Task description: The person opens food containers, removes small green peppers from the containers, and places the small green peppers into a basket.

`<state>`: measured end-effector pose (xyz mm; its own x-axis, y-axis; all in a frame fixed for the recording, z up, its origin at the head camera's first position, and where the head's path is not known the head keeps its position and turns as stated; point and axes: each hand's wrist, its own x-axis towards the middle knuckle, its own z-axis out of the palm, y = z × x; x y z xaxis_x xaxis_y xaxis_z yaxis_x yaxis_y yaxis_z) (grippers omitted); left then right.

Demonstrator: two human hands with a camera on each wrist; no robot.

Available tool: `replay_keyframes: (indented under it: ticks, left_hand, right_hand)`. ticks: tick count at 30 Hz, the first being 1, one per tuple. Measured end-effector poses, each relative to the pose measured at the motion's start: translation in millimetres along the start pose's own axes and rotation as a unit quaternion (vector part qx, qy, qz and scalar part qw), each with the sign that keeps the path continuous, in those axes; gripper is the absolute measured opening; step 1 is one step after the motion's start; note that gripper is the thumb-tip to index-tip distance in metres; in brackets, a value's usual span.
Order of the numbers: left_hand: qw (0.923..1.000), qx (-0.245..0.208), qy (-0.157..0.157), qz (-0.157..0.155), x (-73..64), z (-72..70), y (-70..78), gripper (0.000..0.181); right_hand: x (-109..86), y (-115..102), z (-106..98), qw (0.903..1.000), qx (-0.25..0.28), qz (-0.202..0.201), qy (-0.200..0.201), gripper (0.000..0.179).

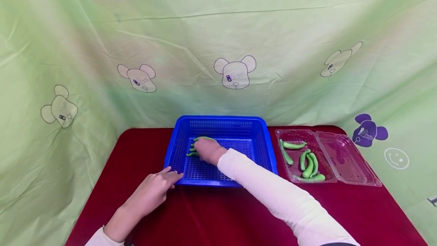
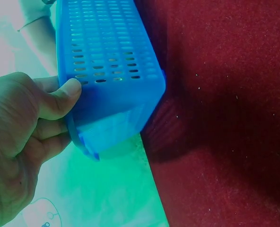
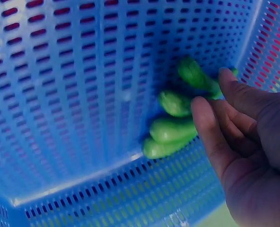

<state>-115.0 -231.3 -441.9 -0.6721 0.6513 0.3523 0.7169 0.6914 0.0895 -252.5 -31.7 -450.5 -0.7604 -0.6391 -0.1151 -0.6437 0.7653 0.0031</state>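
A blue plastic basket with slotted walls stands on the table. My left hand grips its near left corner. In the left wrist view the thumb lies on the outside wall and the other fingers go behind the rim. Inside the basket, towards its left side, several slender green peppers lie side by side. Over them is my right hand, thumb and forefinger apart, fingertips right at the peppers' thin ends. In the head view this hand hides most of them.
To the right of the basket, a clear plastic box holds several more green peppers. Its lid is folded out to the right. A dark red cloth covers the table, and a pale green curtain with printed bear heads hangs around it.
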Motion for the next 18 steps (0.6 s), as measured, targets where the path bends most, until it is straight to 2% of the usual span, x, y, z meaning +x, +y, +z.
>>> replay_keyframes:
  ticks: [3,7,9,12,16,18]
  left_hand:
    - [1.0000,0.002,0.000,0.000,-0.5,1.0,0.2,0.045]
    - [1.0000,0.003,-0.003,0.000,0.0,2.3,0.6,0.043]
    - [1.0000,0.004,-0.004,-0.001,0.1,2.2,0.7,0.043]
    - [1.0000,0.008,-0.002,-0.002,0.3,0.7,1.2,0.043]
    - [1.0000,0.009,0.002,-0.002,-0.4,-1.2,1.5,0.044]
    - [1.0000,0.008,0.003,-0.002,-1.2,-1.5,1.4,0.046]
  right_hand:
    - [-6.3,11,-12,0.9998,0.013,-0.011,0.010,0.004]
    - [-29.7,46,-32,0.9992,0.030,-0.018,0.019,0.005]
    - [-46.2,70,-41,0.9991,0.026,-0.020,0.026,0.005]
    - [-74.4,113,-47,0.9981,0.013,-0.018,0.057,0.007]
    - [-113.5,172,-44,0.9963,0.022,0.013,0.082,0.018]
    - [-131.3,196,-39,0.9953,0.034,0.027,0.086,0.015]
